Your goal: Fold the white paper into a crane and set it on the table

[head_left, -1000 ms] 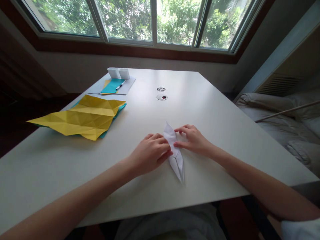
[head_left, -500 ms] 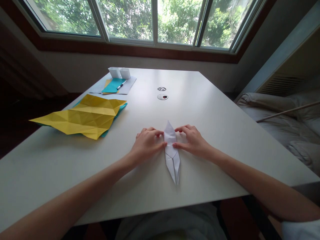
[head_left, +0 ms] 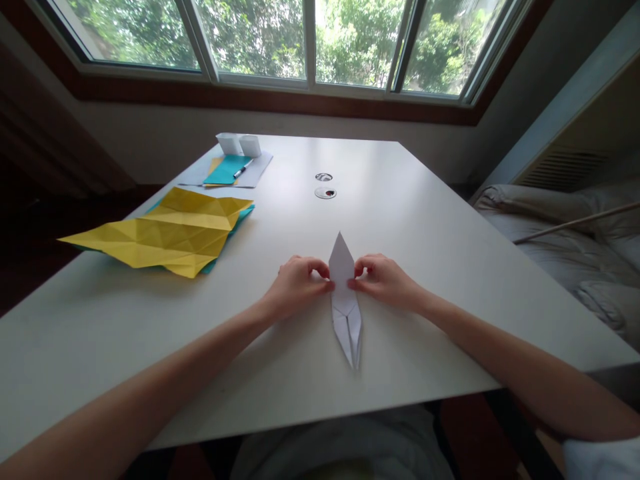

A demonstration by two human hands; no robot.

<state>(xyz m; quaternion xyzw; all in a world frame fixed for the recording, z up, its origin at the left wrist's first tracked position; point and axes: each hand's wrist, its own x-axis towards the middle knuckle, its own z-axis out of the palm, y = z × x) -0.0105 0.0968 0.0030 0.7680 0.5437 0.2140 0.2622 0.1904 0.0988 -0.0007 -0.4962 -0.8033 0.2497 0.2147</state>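
A narrow piece of folded white origami paper [head_left: 343, 287] lies in front of me on the white table [head_left: 280, 373]. Its single pointed end faces away from me, and two slim points split by a slit face towards me. My left hand [head_left: 303, 281] pinches the left edge of the upper part between thumb and fingers. On the opposite edge, my right hand [head_left: 383, 280] pinches the paper the same way. Both hands are closed, and the upper flap between them appears smooth and slightly lifted.
A creased yellow sheet [head_left: 165, 230] lies over a teal one to the left. Farther back are a teal paper [head_left: 227, 171], a pen [head_left: 243, 168] and two small white paper boxes [head_left: 250, 146]. Two round grommets [head_left: 325, 193] sit mid-table. A window [head_left: 260, 40] is beyond.
The far tip of the white paper has risen and looks flatter and longer. My fingers have closed more tightly on its two edges.
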